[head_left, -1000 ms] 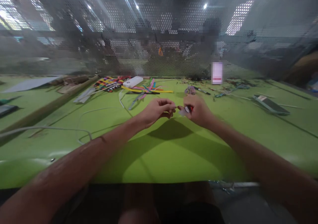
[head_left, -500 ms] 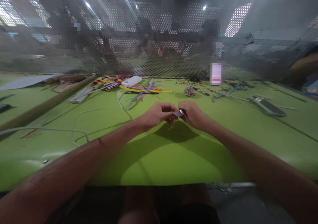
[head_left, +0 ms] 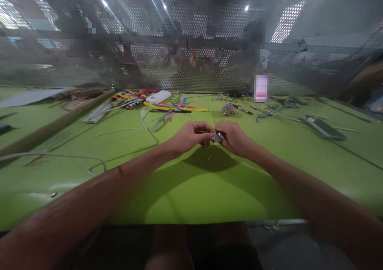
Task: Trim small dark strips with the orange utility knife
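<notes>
Over the middle of the green table, both hands meet at chest front. My left hand [head_left: 193, 136] pinches a small flat grey piece [head_left: 216, 138] between thumb and forefinger. Closed around a small shiny metal tool [head_left: 220, 135], my right hand [head_left: 235, 137] hides most of it; a bit of red shows at its edge and its exact kind is unclear. The tool meets the grey piece. A thin pale sliver [head_left: 209, 157] shows below the fingers, apart from them.
The green table [head_left: 191, 194] carries coloured strips [head_left: 175, 109], a white device [head_left: 159, 97] with a cable [head_left: 143, 120], a ball of threads [head_left: 228, 109], a pen [head_left: 243, 109] and a phone [head_left: 324, 127]. A perforated metal screen [head_left: 206, 78] stands behind.
The pale thread-like bit that hung under my fingers is now a short separate sliver lower down. The tool and grey piece have turned slightly; both hands stay nearly in place.
</notes>
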